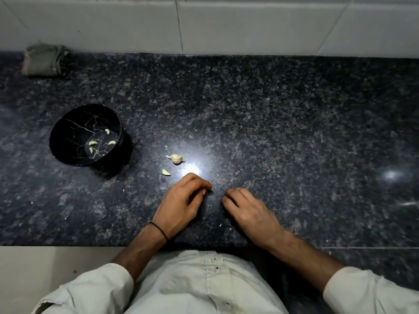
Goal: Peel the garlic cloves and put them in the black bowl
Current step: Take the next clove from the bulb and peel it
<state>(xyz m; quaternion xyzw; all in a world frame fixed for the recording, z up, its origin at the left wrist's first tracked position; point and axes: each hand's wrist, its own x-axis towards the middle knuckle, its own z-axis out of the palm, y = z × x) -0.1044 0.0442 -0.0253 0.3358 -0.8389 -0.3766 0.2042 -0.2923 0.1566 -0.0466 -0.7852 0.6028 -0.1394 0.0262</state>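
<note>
Our left hand (183, 200) and right hand (247, 209) lie curled on the counter (272, 121); we cannot tell whether they hold anything. Peeled cloves (93, 143) sit in the black bowl (68, 137).

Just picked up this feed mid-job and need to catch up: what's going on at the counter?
A person stands at a dark granite counter, working through garlic. The black bowl on the left already holds four peeled cloves. A small garlic bulb and one loose clove lie on the counter just beyond the left hand. That hand and the right hand rest on the counter with fingers curled; whether either holds anything cannot be told.
</note>
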